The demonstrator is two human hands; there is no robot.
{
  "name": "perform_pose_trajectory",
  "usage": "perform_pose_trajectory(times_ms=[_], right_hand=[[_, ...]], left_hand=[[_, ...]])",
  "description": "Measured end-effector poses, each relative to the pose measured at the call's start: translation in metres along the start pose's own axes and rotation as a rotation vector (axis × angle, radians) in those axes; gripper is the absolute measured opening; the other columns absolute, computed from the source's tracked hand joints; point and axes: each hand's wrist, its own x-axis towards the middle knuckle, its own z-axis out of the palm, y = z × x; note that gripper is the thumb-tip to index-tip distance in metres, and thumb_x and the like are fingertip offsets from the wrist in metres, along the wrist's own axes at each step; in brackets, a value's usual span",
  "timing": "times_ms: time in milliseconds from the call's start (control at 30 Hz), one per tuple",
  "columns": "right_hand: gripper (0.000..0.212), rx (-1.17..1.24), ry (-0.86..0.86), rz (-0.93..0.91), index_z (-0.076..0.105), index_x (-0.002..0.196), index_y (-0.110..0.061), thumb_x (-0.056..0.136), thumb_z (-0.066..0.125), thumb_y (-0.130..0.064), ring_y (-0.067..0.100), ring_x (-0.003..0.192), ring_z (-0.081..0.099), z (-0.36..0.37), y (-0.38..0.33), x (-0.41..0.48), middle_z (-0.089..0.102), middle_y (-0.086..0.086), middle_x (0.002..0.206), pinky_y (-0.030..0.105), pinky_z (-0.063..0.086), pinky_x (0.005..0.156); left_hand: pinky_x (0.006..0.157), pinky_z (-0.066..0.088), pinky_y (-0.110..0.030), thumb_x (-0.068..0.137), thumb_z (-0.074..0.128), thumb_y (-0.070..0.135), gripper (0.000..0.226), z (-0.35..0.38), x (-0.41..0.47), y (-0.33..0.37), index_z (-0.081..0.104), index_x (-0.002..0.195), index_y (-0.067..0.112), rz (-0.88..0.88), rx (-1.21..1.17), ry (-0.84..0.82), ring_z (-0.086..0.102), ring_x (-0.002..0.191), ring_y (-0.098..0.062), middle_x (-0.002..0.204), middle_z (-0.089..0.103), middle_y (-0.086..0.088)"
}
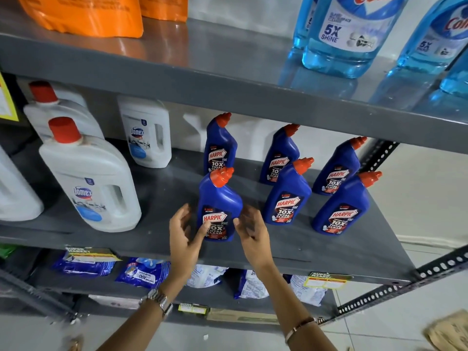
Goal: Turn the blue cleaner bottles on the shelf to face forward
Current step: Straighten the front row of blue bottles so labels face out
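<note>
Several blue cleaner bottles with red caps stand on the grey middle shelf [329, 252], labels toward me. The front left bottle [219, 198] stands between my hands. My left hand [186, 231] is open at its left side, thumb tip touching the label. My right hand [252, 230] is open at its right side, fingertips close to the bottle. Behind it stands another blue bottle [219, 144]. To the right are a front middle bottle [287, 196], a front right bottle [342, 206] and two rear bottles [279, 155] [338, 168].
White jugs with red caps [90, 183] stand at the left of the same shelf. The upper shelf holds light blue glass cleaner bottles [349, 31] and orange packs [83, 13]. Blue and white pouches [141, 272] lie on the shelf below. A perforated metal post [379, 292] is at the right.
</note>
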Motion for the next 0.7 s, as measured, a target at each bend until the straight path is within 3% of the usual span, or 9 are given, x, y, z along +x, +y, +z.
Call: perform_pose_trajectory(times_ms=[100,200,300,400,467,600,700], right_hand=[[0.032,0.061,0.172,0.029,0.052,0.120,-0.018,0.088,0.058,-0.017,-0.002,0.102,0.056,-0.016,0.005,-0.012,0.058,-0.007,0.114,0.004,0.047,0.076],[0.022,0.125,0.377,0.028,0.055,0.109,-0.016,0.088,0.058,-0.009,0.001,0.094,0.056,-0.045,0.011,-0.013,0.061,-0.001,0.104,0.003,0.045,0.071],[0.023,0.099,0.490,0.023,0.053,0.107,-0.016,0.087,0.058,-0.005,-0.004,0.088,0.057,-0.077,0.014,0.001,0.061,0.001,0.103,0.008,0.044,0.073],[0.039,0.024,0.444,0.084,0.046,0.123,-0.014,0.087,0.059,-0.010,0.013,0.102,0.055,-0.099,0.014,0.024,0.056,0.003,0.115,0.020,0.043,0.081],[0.053,-0.001,0.374,0.101,0.036,0.135,-0.016,0.087,0.059,-0.013,0.014,0.106,0.053,-0.110,0.013,0.038,0.050,0.000,0.121,0.026,0.042,0.085],[0.053,-0.015,0.223,0.097,0.034,0.138,-0.019,0.090,0.056,-0.013,0.011,0.111,0.048,-0.122,0.009,0.055,0.047,-0.004,0.121,0.014,0.043,0.080],[0.037,-0.022,0.180,0.074,0.046,0.125,-0.014,0.090,0.055,-0.011,0.012,0.101,0.056,-0.125,0.012,0.057,0.056,-0.002,0.111,0.004,0.047,0.068]], left_hand=[[0.094,0.044,-0.016,0.077,0.063,0.032,0.046,0.016,-0.036,0.004,0.047,0.117,0.017,0.152,0.021,0.157,0.054,0.110,-0.007,0.116,0.052,0.009],[0.088,0.047,-0.018,0.079,0.060,0.027,0.029,0.047,-0.066,0.009,0.053,0.106,0.028,0.174,0.006,-0.051,0.058,0.100,-0.010,0.107,0.058,0.012],[0.092,0.050,-0.029,0.080,0.061,0.023,0.032,0.084,-0.067,0.007,0.052,0.111,0.028,0.072,0.011,-0.298,0.058,0.107,-0.009,0.110,0.060,0.012],[0.100,0.046,-0.039,0.084,0.060,0.014,0.042,0.118,-0.044,0.006,0.045,0.123,0.018,-0.036,0.025,-0.289,0.052,0.116,-0.011,0.124,0.054,0.000],[0.103,0.042,-0.042,0.086,0.059,0.015,0.048,0.139,-0.021,0.006,0.040,0.129,0.014,-0.104,0.047,-0.242,0.048,0.118,-0.014,0.132,0.049,-0.009],[0.097,0.047,-0.044,0.078,0.060,0.049,0.061,0.162,0.014,0.007,0.040,0.127,0.019,-0.148,0.114,-0.256,0.054,0.114,-0.022,0.130,0.052,-0.014],[0.088,0.050,-0.038,0.083,0.062,0.033,0.044,0.167,0.022,0.005,0.046,0.120,0.014,-0.131,0.126,-0.268,0.057,0.106,-0.024,0.123,0.054,-0.016]])
